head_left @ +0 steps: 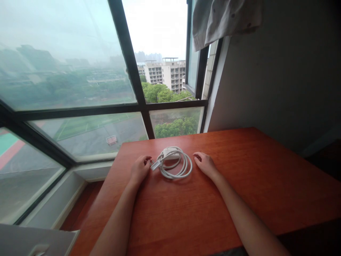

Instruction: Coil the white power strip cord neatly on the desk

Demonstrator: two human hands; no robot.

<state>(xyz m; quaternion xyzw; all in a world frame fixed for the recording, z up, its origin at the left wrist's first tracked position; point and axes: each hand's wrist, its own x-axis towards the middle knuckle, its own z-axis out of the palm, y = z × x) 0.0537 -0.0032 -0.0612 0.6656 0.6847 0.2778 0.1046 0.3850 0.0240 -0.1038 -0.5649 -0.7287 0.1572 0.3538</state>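
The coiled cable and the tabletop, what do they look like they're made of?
Cable: probably flexible plastic or rubber, white and smooth, judging by its rounded, even loops. Tabletop: wood or wood-look laminate, reddish-brown with a soft sheen; faint grain shows, but that fits either.

Angling the left arm [117, 217] in from the bottom edge, up and to the right, and kinda mirroring that with the right arm [238, 211], slanting up and to the left. Curling the left hand [140, 169] loosely left of center and below the middle, pointing bent fingers [148, 157] right. Relaxing the right hand [205, 164] over right of center, aiming half-curled fingers [197, 154] left.
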